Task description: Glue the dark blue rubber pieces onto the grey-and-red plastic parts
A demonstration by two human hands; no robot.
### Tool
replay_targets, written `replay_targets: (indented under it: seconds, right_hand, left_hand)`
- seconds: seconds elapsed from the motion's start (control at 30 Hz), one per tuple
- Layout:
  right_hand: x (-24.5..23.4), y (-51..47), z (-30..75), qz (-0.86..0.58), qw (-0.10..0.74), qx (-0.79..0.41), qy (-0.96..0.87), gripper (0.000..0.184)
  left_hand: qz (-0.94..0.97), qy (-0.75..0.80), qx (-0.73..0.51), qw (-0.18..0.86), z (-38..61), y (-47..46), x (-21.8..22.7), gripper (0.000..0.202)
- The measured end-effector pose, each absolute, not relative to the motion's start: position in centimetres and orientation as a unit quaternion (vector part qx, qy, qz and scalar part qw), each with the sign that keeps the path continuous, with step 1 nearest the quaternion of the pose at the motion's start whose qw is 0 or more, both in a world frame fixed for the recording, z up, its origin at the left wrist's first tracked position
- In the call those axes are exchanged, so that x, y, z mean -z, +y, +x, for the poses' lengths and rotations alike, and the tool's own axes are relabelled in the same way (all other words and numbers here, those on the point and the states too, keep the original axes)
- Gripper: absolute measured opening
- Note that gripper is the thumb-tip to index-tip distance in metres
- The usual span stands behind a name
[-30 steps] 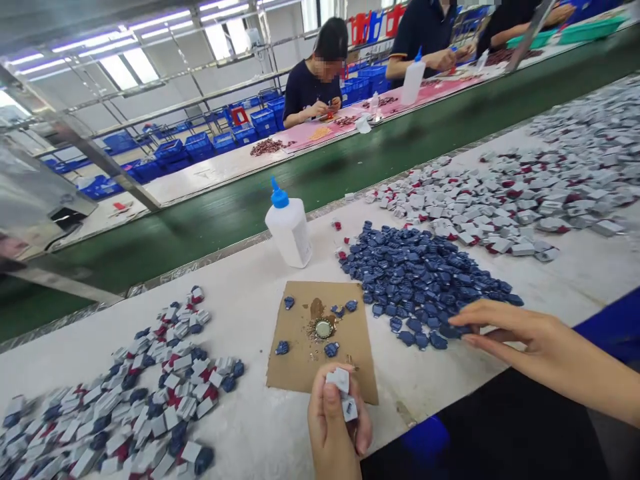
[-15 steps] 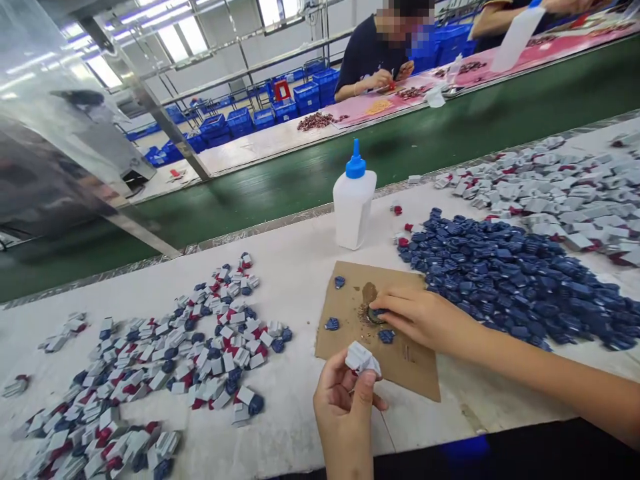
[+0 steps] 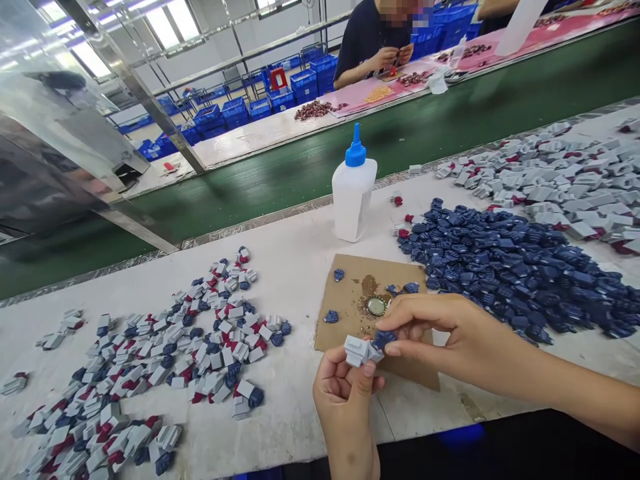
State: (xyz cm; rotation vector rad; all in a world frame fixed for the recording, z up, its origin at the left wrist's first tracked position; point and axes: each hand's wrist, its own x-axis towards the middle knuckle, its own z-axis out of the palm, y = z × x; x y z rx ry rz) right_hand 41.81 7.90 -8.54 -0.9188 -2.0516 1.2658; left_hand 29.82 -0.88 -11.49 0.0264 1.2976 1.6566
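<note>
My left hand [image 3: 347, 400] pinches a light grey blocky plastic piece [image 3: 357, 351] near the table's front. Between the thumb and fingertips of my right hand [image 3: 435, 327] is a small dark blue piece [image 3: 383, 339], touching the right end of the grey one. Just beyond them lies a brown cardboard sheet [image 3: 345, 293], partly covered by my right hand. On it sit a small round cap [image 3: 376, 306] with wet brown smears around it and several loose blue pieces [image 3: 331, 317]. A white bottle [image 3: 353, 200] with a blue nozzle stands upright behind the cardboard.
At right is a heap of dark blue pieces [image 3: 510, 273], with grey and red pieces [image 3: 580, 180] behind it. Joined grey, red and blue pieces [image 3: 200, 353] spread over the left. A green conveyor belt [image 3: 260, 193] runs beyond; a person [image 3: 370, 47] works across it.
My right hand has moved from the round cap toward my left hand, bringing a blue piece against the grey one. The cap is now uncovered. The view has shifted slightly.
</note>
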Motion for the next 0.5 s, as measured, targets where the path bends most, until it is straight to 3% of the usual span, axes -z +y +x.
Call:
replay_targets:
  seconds: [0.23, 0.37, 0.5]
  right_hand:
    - [8.1, 8.0, 42.1, -0.307, 0.243, -0.477, -0.786, 0.017]
    - [7.9, 8.3, 42.3, -0.287, 0.165, -0.542, -0.772, 0.021]
    - [9.2, 7.3, 41.9, -0.324, 0.155, -0.61, -0.706, 0.022]
  left_hand:
    - [0.049, 0.537, -0.691, 0.481, 30.1, -1.4, 11.2, 0.033]
    - [0.078, 0.538, -0.689, 0.48, 30.3, -1.7, 11.1, 0.03]
    - [0.098, 0.555, -0.672, 0.48, 30.6, -1.8, 11.5, 0.032]
